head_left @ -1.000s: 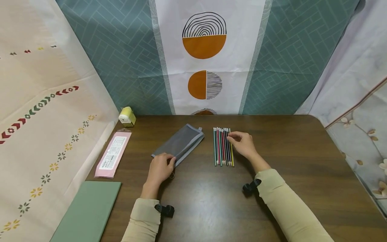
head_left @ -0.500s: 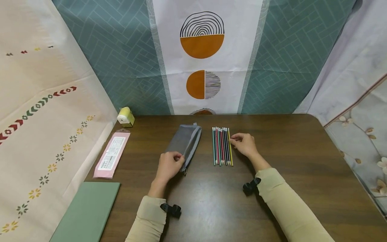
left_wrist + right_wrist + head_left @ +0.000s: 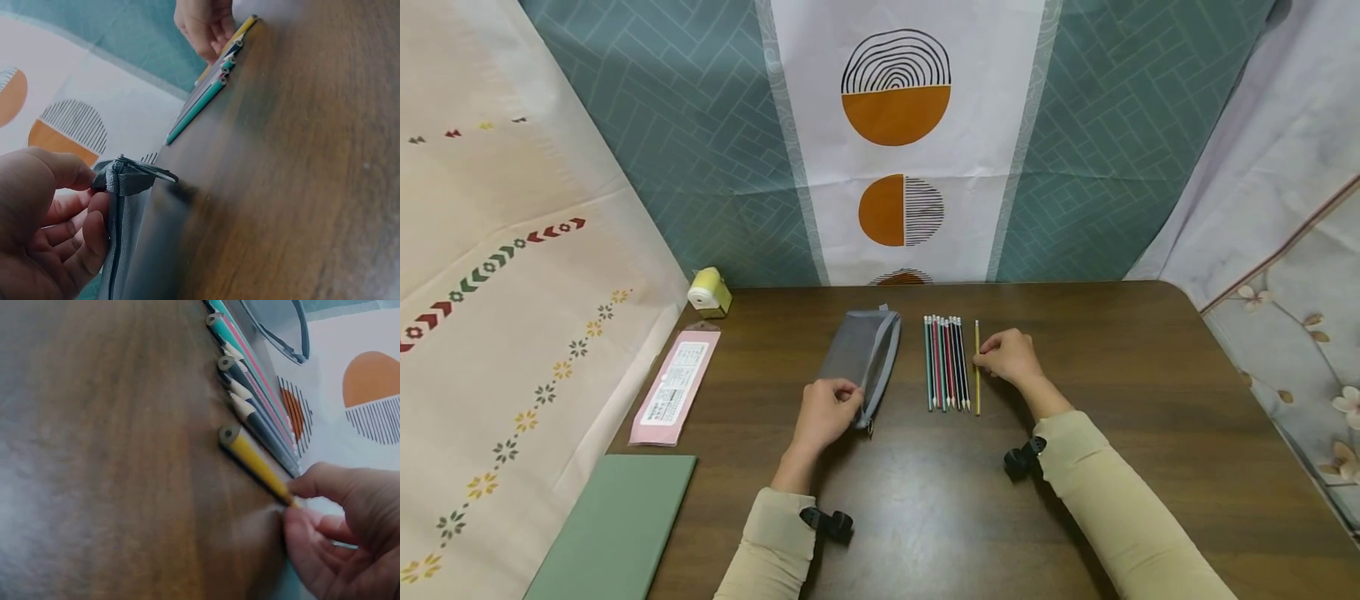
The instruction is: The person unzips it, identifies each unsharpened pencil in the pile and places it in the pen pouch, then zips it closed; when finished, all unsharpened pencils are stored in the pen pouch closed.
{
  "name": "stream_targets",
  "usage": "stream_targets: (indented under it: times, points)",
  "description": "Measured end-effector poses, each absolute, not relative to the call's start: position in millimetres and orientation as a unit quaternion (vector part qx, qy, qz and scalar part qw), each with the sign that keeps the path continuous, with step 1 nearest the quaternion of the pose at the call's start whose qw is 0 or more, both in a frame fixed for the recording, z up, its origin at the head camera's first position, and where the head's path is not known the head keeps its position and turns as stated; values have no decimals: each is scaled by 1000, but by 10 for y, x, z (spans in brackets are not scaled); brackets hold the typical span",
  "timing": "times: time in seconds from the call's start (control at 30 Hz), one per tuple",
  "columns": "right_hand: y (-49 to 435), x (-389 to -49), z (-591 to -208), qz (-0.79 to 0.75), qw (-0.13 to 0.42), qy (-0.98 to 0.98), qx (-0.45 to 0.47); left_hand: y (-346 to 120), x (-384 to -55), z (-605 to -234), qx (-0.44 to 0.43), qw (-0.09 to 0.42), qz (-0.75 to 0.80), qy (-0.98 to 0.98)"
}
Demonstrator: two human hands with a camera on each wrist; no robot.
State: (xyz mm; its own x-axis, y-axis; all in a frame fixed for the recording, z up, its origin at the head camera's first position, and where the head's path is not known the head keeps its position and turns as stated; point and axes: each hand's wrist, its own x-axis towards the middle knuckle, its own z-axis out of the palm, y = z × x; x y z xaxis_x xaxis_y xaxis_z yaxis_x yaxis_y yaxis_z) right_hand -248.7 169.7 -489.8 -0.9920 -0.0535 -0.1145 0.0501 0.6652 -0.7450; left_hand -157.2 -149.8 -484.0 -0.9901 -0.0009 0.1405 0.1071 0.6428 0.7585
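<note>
My left hand (image 3: 825,410) pinches the near corner of a grey zippered pencil case (image 3: 852,340), beside the zip's end. Along its right side the case's zip edge gapes. In the left wrist view the thumb and fingers hold the corner of the case (image 3: 120,219) by the metal zip pull. My right hand (image 3: 1011,358) pinches a yellow pencil (image 3: 977,392) between thumb and fingers, around its middle. That pencil lies a small gap to the right of a row of several pencils (image 3: 945,367), green, red and black. The right wrist view shows the yellow pencil's (image 3: 253,459) blunt, unsharpened end.
A yellow-and-white pencil sharpener (image 3: 710,293) stands at the far left table corner. In front of it lies a pink packet (image 3: 655,429) with a white label, then a green board (image 3: 625,517). Patterned cloths hang behind and beside the brown table (image 3: 917,517).
The yellow pencil has come away from the row to the right, held by my right hand. My left hand has shifted right, swinging the pencil case more upright and nearer the pencils.
</note>
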Motion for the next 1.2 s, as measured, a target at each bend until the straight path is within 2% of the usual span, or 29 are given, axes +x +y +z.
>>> stream_targets:
  times: [0.17, 0.4, 0.8, 1.2]
  points:
    - [1702, -2497, -4804, -346, 72, 935, 20, -1475, -1585, -4833, -24, 69, -431, -899]
    - [1747, -2515, -4769, -349, 124, 929, 18, -1448, -1579, -4822, -17, 78, -434, -897]
    - [1859, -2522, -4795, -452, 166, 876, 21, -1416, -1598, -4799, -27, 92, -431, -897]
    - [1699, -2461, -4799, -588, 162, 792, 21, -1387, -1592, -4785, -20, 109, -434, -894]
